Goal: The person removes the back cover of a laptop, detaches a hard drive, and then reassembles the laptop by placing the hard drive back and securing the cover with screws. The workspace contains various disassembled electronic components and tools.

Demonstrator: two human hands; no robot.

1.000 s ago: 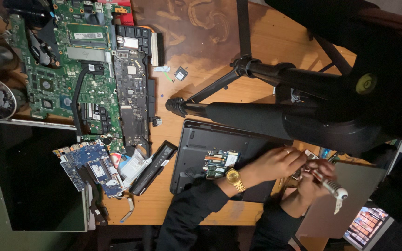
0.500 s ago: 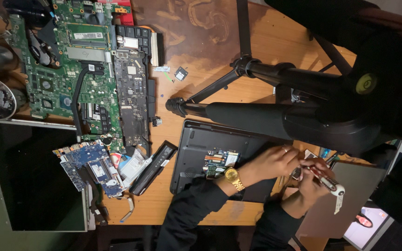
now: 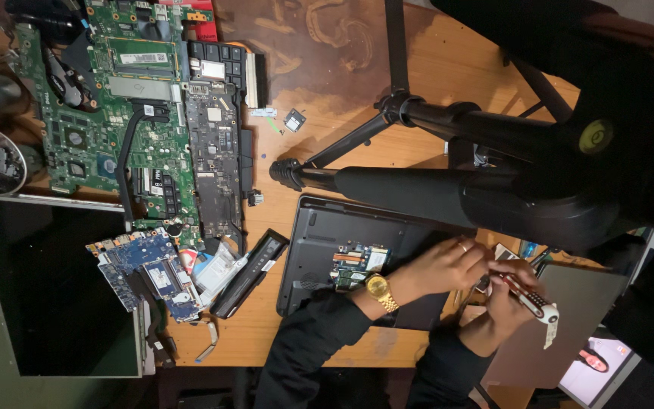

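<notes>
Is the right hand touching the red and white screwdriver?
Touching. The head view shows the right hand closed around the red and white screwdriver, whose handle sticks out past the fingers.

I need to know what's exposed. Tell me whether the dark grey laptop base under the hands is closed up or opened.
Opened: the dark grey laptop base has a cutout exposing a blue-green circuit board beside the left hand.

A worn, stained wooden table [image 3: 342,68] under dim light, dark surroundings.
</notes>
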